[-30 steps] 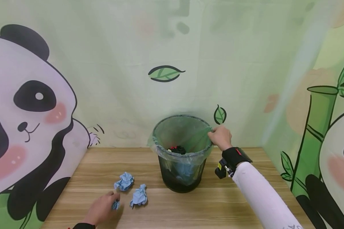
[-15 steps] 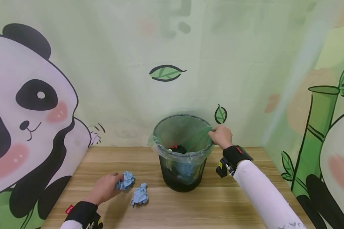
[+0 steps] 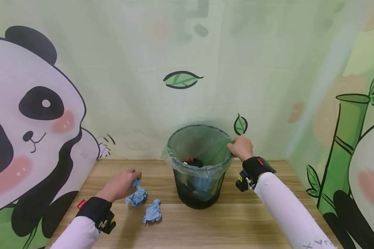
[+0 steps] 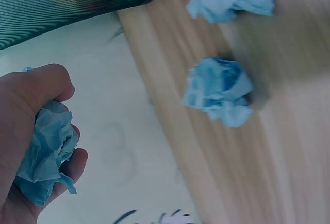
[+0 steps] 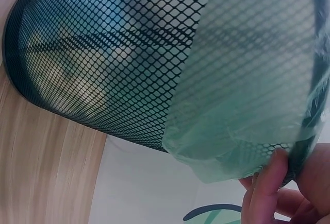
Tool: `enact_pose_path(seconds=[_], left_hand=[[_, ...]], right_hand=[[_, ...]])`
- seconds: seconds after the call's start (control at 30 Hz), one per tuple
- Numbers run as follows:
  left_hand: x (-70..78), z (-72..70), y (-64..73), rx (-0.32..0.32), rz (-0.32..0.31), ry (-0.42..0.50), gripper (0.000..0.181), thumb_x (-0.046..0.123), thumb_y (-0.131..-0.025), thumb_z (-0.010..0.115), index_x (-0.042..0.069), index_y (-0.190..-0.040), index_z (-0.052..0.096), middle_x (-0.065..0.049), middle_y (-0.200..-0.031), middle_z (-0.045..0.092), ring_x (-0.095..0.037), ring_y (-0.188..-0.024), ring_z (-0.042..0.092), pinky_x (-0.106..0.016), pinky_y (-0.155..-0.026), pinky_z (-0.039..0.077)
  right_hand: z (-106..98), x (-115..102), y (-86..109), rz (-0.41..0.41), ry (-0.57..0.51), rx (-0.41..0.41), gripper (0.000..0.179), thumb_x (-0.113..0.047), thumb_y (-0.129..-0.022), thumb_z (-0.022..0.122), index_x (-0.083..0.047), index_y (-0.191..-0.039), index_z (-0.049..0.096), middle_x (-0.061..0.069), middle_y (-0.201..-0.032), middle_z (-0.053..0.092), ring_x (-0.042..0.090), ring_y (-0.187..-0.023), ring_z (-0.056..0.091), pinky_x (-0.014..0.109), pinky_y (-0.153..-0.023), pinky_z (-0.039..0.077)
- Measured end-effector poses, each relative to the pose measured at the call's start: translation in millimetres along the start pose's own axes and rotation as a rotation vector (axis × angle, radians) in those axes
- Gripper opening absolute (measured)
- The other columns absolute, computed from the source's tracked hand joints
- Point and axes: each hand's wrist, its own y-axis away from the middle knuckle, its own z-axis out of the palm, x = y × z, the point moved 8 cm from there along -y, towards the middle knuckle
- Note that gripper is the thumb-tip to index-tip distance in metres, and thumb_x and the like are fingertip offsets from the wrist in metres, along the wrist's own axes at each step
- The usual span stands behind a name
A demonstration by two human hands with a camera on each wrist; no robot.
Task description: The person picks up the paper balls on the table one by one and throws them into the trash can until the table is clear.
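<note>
A crumpled ball of blue paper (image 4: 49,152) is gripped in my left hand (image 3: 121,185), thumb over it and fingers curled behind. The hand is raised over the left side of the table. Below it on the wood lies a second blue paper ball (image 3: 137,197), and a third blue paper ball (image 3: 152,211) lies nearer the front. On the right, my right hand (image 3: 241,148) pinches the rim of a black mesh wastebasket (image 5: 118,54), thumb and fingers on either side. A thin green bin liner (image 5: 232,131) folds over that rim.
Inside the wastebasket, dark and red rubbish (image 3: 194,162) shows, with something blue lower down through the mesh. The wooden table (image 3: 249,221) meets a backdrop (image 3: 137,114) printed with pandas and leaves just behind the bin.
My left hand has come up from the front left, moving away and slightly right, with its paper ball. The right hand stays on the rim; the two other balls lie where they were.
</note>
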Motion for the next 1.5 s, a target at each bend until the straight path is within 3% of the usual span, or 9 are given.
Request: enact_pose_path(seconds=[0.23,0.5,0.77,1.2,1.5], left_hand=[[7.7,-24.1,-22.5,-0.024,0.025,-0.014,0.028,0.015,-0.066,0.073,0.013,-0.09,0.058,0.003,-0.076,0.049,-0.01,-0.061,0.047,-0.023,-0.051,0.04],[15.4,-58.9,-45.5,0.016,0.047,-0.039,0.029,0.015,-0.066,0.073,0.014,-0.091,0.058,0.002,-0.077,0.049,-0.013,-0.063,0.048,-0.025,-0.052,0.042],[19.9,-82.3,-62.8,0.034,0.049,-0.049,0.03,0.015,-0.068,0.071,0.012,-0.095,0.058,-0.001,-0.081,0.052,-0.015,-0.067,0.05,-0.027,-0.056,0.045],[28.1,-106.2,-88.1,0.05,0.042,-0.046,0.032,0.018,-0.071,0.07,0.012,-0.1,0.058,-0.005,-0.088,0.054,-0.019,-0.075,0.051,-0.031,-0.063,0.048],[43.6,-118.2,-106.8,0.052,0.085,-0.074,0.03,0.019,-0.073,0.068,0.013,-0.1,0.056,-0.004,-0.087,0.053,-0.018,-0.074,0.051,-0.03,-0.063,0.047]], right_hand=[[-0.9,-0.4,2.4,-0.003,0.001,-0.017,0.036,-0.012,-0.076,0.048,-0.015,-0.044,0.032,-0.002,-0.039,0.039,0.014,-0.042,0.051,0.022,-0.041,0.029],[-1.0,-2.9,2.4,-0.008,0.0,-0.017,0.036,-0.013,-0.077,0.048,-0.015,-0.045,0.032,-0.002,-0.04,0.04,0.015,-0.043,0.051,0.023,-0.041,0.03],[-1.6,-3.1,2.1,-0.011,-0.002,-0.02,0.037,-0.013,-0.078,0.048,-0.015,-0.045,0.031,-0.002,-0.039,0.039,0.014,-0.043,0.051,0.023,-0.041,0.031],[-3.6,-6.2,3.4,-0.002,0.01,-0.045,0.037,-0.011,-0.078,0.047,-0.015,-0.045,0.03,-0.003,-0.04,0.036,0.014,-0.042,0.05,0.022,-0.04,0.032],[-1.7,-4.3,2.0,-0.008,0.016,-0.039,0.036,-0.011,-0.077,0.047,-0.015,-0.045,0.031,-0.003,-0.04,0.037,0.014,-0.042,0.051,0.022,-0.039,0.032]])
